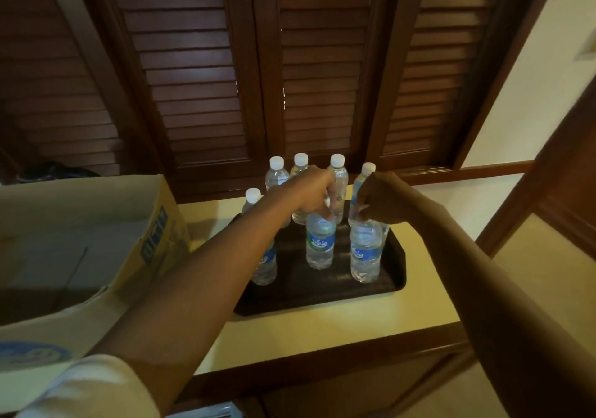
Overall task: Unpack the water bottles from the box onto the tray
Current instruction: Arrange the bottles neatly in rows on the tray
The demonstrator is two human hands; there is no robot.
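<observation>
A dark tray (pixel 322 292) lies on a cream counter and carries several clear water bottles with blue labels and white caps. My left hand (pixel 314 196) grips the cap end of the front middle bottle (pixel 320 246), which stands upright on the tray. My right hand (pixel 382 200) pinches the top of the front right bottle (pixel 366 253), also upright on the tray. Behind them stand more bottles, among them one at the back left (pixel 277 172); another bottle (pixel 265 264) is partly hidden by my left forearm. The open cardboard box (pixel 129 224) sits to the left of the tray.
The cream counter (pixel 322 324) has a dark wooden edge at the front. Dark louvred wooden doors (pixel 251 79) stand right behind the tray. A wooden door frame (pixel 548 192) runs along the right side. The visible inside of the box shows no bottles.
</observation>
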